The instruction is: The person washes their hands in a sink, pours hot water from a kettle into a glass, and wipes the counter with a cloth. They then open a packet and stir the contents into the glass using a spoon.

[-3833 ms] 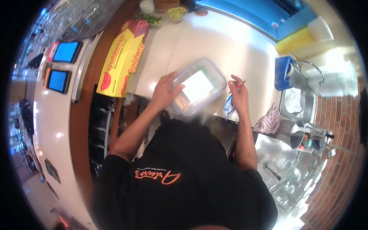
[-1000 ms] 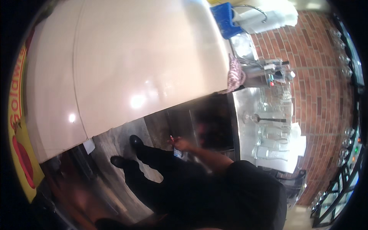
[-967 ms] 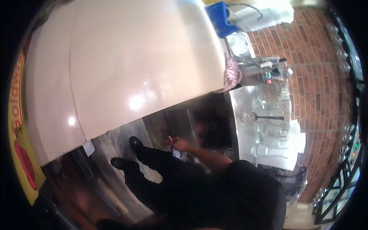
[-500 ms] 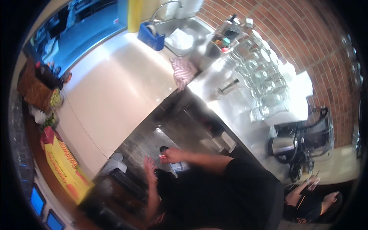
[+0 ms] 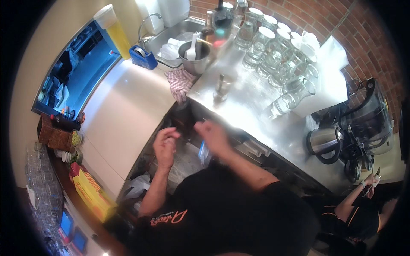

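Note:
My left hand (image 5: 165, 147) is raised over the dark gap between the two counters, its fingers loosely bent and apart, with nothing visible in them. Facing it, my right hand (image 5: 212, 135) hangs close to the edge of the steel counter (image 5: 239, 106). Motion smears its fingers, so whether it holds anything does not show. The hands are apart from each other. Just below my right wrist a blue and clear packet (image 5: 204, 153) shows in the gap. A crumpled pale plastic bag (image 5: 139, 185) lies near my left forearm.
Glass carafes (image 5: 260, 45), a metal jigger (image 5: 222, 87) and an electric kettle (image 5: 322, 143) stand on the steel counter. Beyond are a sink (image 5: 162, 45), a steel pot (image 5: 194, 59) and a striped cloth (image 5: 179, 83). A yellow wrap box (image 5: 92, 194) lies left. Another person (image 5: 354, 209) is at right.
Both hands have risen toward the counters' corner. The small dark item with red and white in my right hand no longer shows. The whole view has shifted.

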Action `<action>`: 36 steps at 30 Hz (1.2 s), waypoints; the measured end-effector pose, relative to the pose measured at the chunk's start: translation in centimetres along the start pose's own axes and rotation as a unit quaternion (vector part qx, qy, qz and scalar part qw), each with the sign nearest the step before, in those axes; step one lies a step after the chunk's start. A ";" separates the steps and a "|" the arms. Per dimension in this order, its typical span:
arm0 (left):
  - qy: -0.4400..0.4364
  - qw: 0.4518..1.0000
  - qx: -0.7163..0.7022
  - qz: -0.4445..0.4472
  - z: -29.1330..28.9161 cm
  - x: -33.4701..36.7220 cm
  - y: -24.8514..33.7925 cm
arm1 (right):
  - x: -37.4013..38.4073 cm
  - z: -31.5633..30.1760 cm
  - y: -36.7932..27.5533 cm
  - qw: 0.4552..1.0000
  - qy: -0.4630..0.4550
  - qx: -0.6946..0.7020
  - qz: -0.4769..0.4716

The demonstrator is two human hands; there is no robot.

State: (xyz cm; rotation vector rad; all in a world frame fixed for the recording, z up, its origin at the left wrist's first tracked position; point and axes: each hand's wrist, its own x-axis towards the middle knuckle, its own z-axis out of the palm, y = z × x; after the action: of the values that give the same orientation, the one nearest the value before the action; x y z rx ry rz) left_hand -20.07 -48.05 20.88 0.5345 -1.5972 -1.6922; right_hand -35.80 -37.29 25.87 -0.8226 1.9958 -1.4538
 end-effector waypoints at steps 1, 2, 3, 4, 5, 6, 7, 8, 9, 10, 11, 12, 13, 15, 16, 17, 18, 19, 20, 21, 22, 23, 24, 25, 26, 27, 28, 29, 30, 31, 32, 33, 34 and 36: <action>-0.068 0.997 0.044 -0.004 2.9 0.8 2.6 | 1.2 -1.4 0.7 0.999 0.030 0.023 0.025; -0.148 0.983 0.110 0.006 4.7 1.2 4.5 | 1.9 -2.5 0.8 0.997 0.050 0.055 0.013; -0.148 0.971 0.181 0.039 6.6 1.4 5.2 | 2.4 -3.3 0.5 0.994 0.064 0.087 -0.001; -0.146 0.965 0.205 0.070 7.5 2.0 4.0 | 2.8 -4.2 0.1 0.995 0.060 0.068 -0.033; -0.143 0.957 0.231 0.101 8.1 2.7 3.3 | 3.3 -5.0 -0.3 0.995 0.055 0.050 -0.066; -0.137 0.978 0.149 0.043 8.3 3.7 3.0 | 3.7 -5.8 -0.6 0.993 0.049 0.033 -0.098; -0.127 0.990 0.065 -0.015 8.5 4.9 3.5 | 3.8 -6.9 -0.8 0.992 -0.004 0.071 -0.104; -0.166 0.985 0.040 -0.016 8.4 6.2 4.5 | 4.0 -8.6 -0.9 0.987 -0.056 0.104 -0.113; -0.204 0.978 0.047 -0.005 8.0 7.4 5.0 | 4.3 -10.1 -1.2 0.977 -0.109 0.138 -0.121; -0.241 0.969 0.055 0.006 7.3 8.5 5.2 | 4.5 -11.5 -1.9 0.980 -0.146 0.094 -0.098; -0.281 0.958 0.062 0.017 6.9 9.6 5.6 | 4.7 -12.8 -2.7 0.980 -0.180 0.049 -0.075; -0.285 0.957 0.040 0.022 7.1 10.4 6.2 | 5.1 -13.4 -3.5 0.976 -0.212 0.004 -0.052; -0.288 0.956 0.043 0.028 6.9 11.4 6.1 | 5.8 -13.6 -4.2 0.969 -0.221 -0.035 -0.110; -0.297 0.953 0.048 0.041 6.0 13.5 5.8 | 7.3 -13.6 -5.4 0.940 -0.233 -0.113 -0.223; -0.298 0.950 0.057 0.069 5.3 14.8 5.6 | 8.1 -13.7 -6.7 0.936 -0.265 -0.093 -0.213; -0.274 0.959 0.036 0.066 4.9 15.9 5.2 | 9.1 -13.3 -7.2 0.935 -0.257 -0.089 -0.228; -0.250 0.966 0.015 0.062 4.5 17.0 4.7 | 10.1 -12.8 -7.6 0.934 -0.249 -0.084 -0.242; -0.223 0.973 -0.009 0.059 4.2 18.0 4.3 | 11.2 -12.3 -8.2 0.932 -0.243 -0.083 -0.257; -0.177 0.981 -0.035 0.074 4.4 19.5 4.0 | 12.3 -11.8 -8.8 0.929 -0.238 -0.087 -0.269; -0.158 0.983 -0.041 0.079 4.1 20.8 3.6 | 13.4 -11.4 -9.5 0.926 -0.235 -0.091 -0.282; -0.140 0.986 -0.045 0.083 3.7 22.1 3.3 | 14.5 -10.9 -9.9 0.923 -0.231 -0.093 -0.295; -0.122 0.988 -0.048 0.087 3.4 23.4 3.1 | 15.5 -10.4 -10.3 0.930 -0.192 -0.125 -0.288; -0.120 0.985 -0.053 0.114 3.1 24.7 3.1 | 16.5 -10.1 -10.6 0.935 -0.153 -0.158 -0.280; -0.124 0.987 -0.059 0.079 2.6 25.7 2.9 | 17.4 -9.8 -10.9 0.938 -0.110 -0.190 -0.270; -0.130 0.989 -0.064 0.044 2.2 26.6 2.5 | 18.2 -9.5 -11.6 0.955 -0.114 -0.187 -0.201; -0.135 0.988 -0.069 0.008 1.8 27.6 2.1 | 19.3 -9.2 -11.8 0.950 -0.099 -0.206 -0.214; -0.169 0.985 -0.030 -0.008 1.1 28.7 1.3 | 20.5 -8.9 -11.8 0.944 -0.084 -0.224 -0.227; -0.204 0.979 0.009 -0.026 0.3 30.2 0.3 | 21.6 -8.7 -11.7 0.938 -0.069 -0.242 -0.238; -0.239 0.969 0.048 -0.043 -0.1 31.5 -0.4 | 22.8 -8.4 -11.4 0.925 -0.009 -0.270 -0.269; -0.251 0.967 0.039 -0.025 0.1 32.6 -0.5 | 23.9 -8.7 -11.8 0.895 0.029 -0.346 -0.279; -0.263 0.964 0.030 -0.007 0.5 33.7 -0.7 | 24.7 -8.8 -12.4 0.868 0.054 -0.402 -0.286; -0.275 0.961 0.020 0.010 1.0 34.6 -0.7 | 25.3 -8.9 -13.4 0.837 0.077 -0.456 -0.293; -0.210 0.975 0.066 0.016 1.6 35.2 -0.4 | 25.8 -9.2 -14.1 0.841 0.061 -0.442 -0.307; -0.151 0.986 0.059 0.049 1.5 36.7 0.1 | 26.8 -9.7 -15.7 0.846 0.021 -0.409 -0.342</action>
State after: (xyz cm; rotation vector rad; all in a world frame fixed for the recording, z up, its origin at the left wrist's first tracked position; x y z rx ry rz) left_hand -44.74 -74.34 27.91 0.2585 -1.9148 -1.6719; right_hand -58.27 -54.61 41.84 -2.0414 2.5074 -0.8420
